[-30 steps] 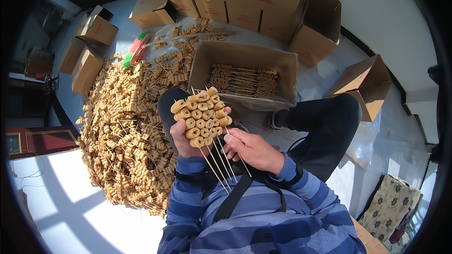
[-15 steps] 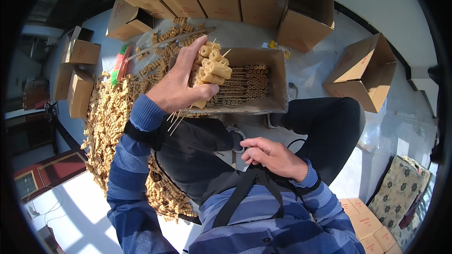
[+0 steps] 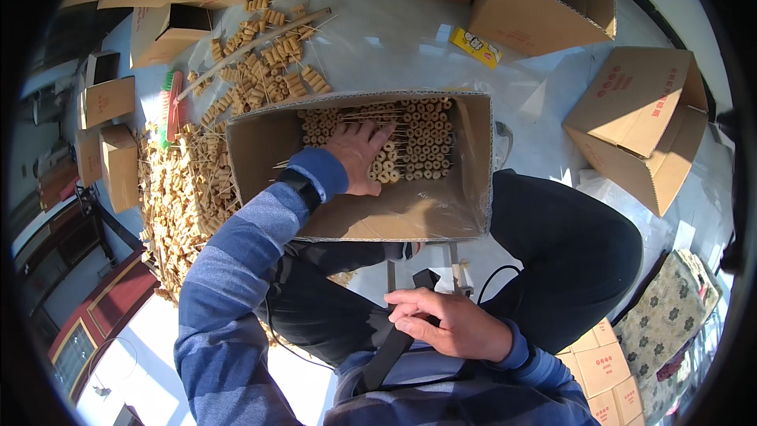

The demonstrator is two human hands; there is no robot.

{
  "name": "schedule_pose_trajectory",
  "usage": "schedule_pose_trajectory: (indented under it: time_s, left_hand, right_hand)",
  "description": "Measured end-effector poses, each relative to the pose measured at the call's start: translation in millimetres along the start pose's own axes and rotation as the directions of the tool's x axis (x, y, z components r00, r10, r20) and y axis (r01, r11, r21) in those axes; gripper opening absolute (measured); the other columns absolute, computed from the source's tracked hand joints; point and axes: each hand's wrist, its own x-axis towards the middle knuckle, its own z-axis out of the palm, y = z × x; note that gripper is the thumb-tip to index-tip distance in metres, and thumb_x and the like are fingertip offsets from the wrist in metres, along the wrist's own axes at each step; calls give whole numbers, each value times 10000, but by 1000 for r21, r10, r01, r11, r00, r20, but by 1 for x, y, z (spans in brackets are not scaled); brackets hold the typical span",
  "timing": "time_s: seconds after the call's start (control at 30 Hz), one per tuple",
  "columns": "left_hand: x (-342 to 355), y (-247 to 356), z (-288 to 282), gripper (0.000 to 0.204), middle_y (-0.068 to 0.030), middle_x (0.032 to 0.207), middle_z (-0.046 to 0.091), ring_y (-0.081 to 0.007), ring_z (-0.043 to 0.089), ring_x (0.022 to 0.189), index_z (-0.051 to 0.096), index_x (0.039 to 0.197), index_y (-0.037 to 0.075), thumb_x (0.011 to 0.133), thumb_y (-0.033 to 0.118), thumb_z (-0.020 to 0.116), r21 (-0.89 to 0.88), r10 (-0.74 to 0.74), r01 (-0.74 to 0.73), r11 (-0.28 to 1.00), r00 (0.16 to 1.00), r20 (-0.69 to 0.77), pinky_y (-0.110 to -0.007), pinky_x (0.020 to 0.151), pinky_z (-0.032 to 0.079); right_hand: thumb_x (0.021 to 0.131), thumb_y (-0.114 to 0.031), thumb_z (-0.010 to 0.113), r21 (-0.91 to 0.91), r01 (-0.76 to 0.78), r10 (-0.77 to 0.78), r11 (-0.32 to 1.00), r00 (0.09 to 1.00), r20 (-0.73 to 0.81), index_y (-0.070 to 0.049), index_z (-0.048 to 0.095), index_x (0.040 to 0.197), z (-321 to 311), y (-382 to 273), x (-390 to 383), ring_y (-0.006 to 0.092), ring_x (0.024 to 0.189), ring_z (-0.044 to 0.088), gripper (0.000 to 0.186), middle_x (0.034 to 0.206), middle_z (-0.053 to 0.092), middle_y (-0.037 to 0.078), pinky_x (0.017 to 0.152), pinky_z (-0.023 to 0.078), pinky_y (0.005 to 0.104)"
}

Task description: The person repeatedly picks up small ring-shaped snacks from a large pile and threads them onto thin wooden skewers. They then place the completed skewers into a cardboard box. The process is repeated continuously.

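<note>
Settling ring-threaded skewers (image 3: 428, 138) into rows inside an open carton (image 3: 264, 142), judging by the pose; probably at the step of bedding a bundle against its neighbours.

Reaching in from the near left with the left hand (image 3: 353, 151), palm down, fingers spread toward the far side, thumb angled out to the right. Hidden under the palm, so impossible to tell whether gripping or merely pressing. To the right of the palm, just beside it, paler sunlit ring ends.

Holding the right hand (image 3: 457, 325) low over the lap, on the near side, by a black strap (image 3: 388, 359); half open, fingers loosely bent, with nothing visible in its hold.

Packed closely in two blocks, left and right, with thin sticks running between; ring ends turned upward at the right.

Seems to call next for evening up those paler ring ends with the row beyond, keeping sticks parallel, then lifting the fingers straight up to avoid dragging any loose.

Left of the carton, on the floor, a heap of more skewers (image 3: 189, 213); beyond it, a red-and-green broom (image 3: 171, 106).
</note>
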Motion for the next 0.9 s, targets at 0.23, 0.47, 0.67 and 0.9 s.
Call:
schedule_pose_trajectory:
  time_s: [0.23, 0.47, 0.67, 0.9]
  left_hand:
    - [43, -18, 45, 1190, -228, 1463, 366, -430, 381, 1355, 166, 1584, 130, 632, 424, 818, -4, 54, -54, 999, 998, 20, -568, 1129, 284]
    - [50, -18, 73, 1210, -216, 1501, 328, -424, 348, 1387, 135, 1588, 130, 635, 409, 825, 8, 42, -42, 999, 999, -18, -584, 1135, 275]
    - [51, -22, 71, 1167, -207, 1534, 308, -427, 326, 1418, 126, 1590, 136, 691, 403, 821, -98, -46, 53, 994, 996, 76, -588, 1137, 290]
    - [51, -16, 74, 1012, -189, 1561, 310, -422, 325, 1426, 196, 1575, 153, 786, 359, 797, -92, -70, 77, 993, 995, 75, -573, 1147, 289]
  right_hand:
    - [954, -83, 668, 24, 77, -73, 997, 990, -119, -19, 488, 1365, -5, 7, 6, 200, 910, 704, 453, 1013, 709, 120, 827, 556, 307]
    - [958, -121, 670, -37, 21, -25, 999, 992, -121, -21, 486, 1364, -4, 9, 7, 219, 939, 715, 457, 1039, 713, 134, 845, 559, 313]
    - [967, -117, 651, -63, 9, -15, 998, 995, -99, -9, 482, 1374, 0, 6, 8, 230, 940, 714, 454, 1038, 710, 144, 855, 556, 322]
    - [960, -194, 668, -84, -18, 6, 996, 990, -138, -21, 518, 1336, 5, 8, 10, 265, 907, 700, 440, 988, 698, 125, 794, 550, 329]
